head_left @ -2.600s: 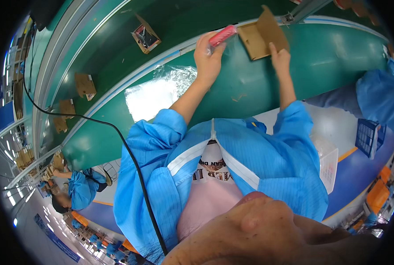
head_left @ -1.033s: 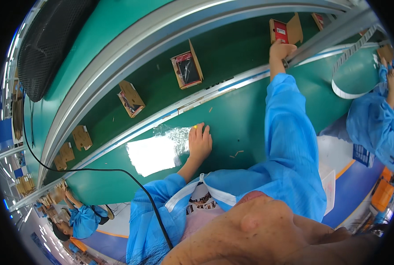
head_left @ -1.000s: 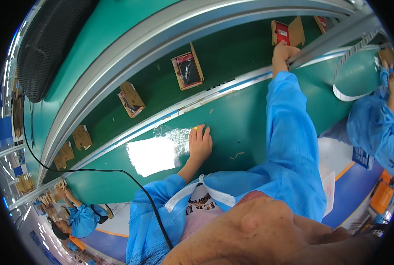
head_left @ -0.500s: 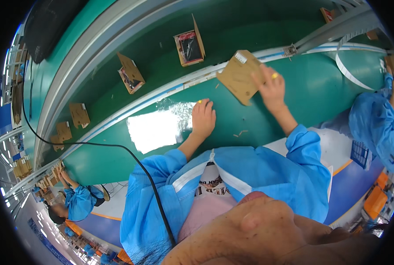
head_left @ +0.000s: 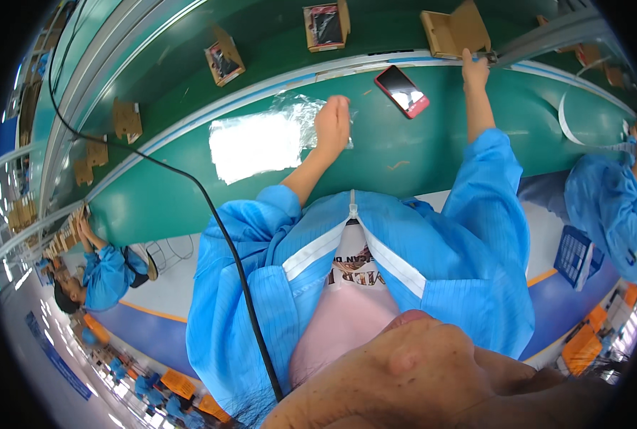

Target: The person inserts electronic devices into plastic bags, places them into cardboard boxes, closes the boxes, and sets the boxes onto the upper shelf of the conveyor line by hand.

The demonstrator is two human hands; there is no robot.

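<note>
We judge this a pick-up step: our right hand [head_left: 474, 70] reaches, fingers loosely open, to the open brown cardboard box [head_left: 453, 31] just beyond it, our left hand [head_left: 331, 123] half-curled on the clear plastic bag [head_left: 261, 139], red-edged smartphone [head_left: 402, 91] between them on the green bench [head_left: 418, 150]; next we'd grip the box.

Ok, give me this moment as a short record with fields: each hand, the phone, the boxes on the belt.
left hand: resting on a clear plastic bag lying flat on the green bench
right hand: stretched to the bench's far edge, touching an open cardboard box
phone: red-cased, flat on the bench between the hands, untouched
conveyor belt: more open cardboard boxes spaced along it
co-workers: blue coats at both sides
</note>
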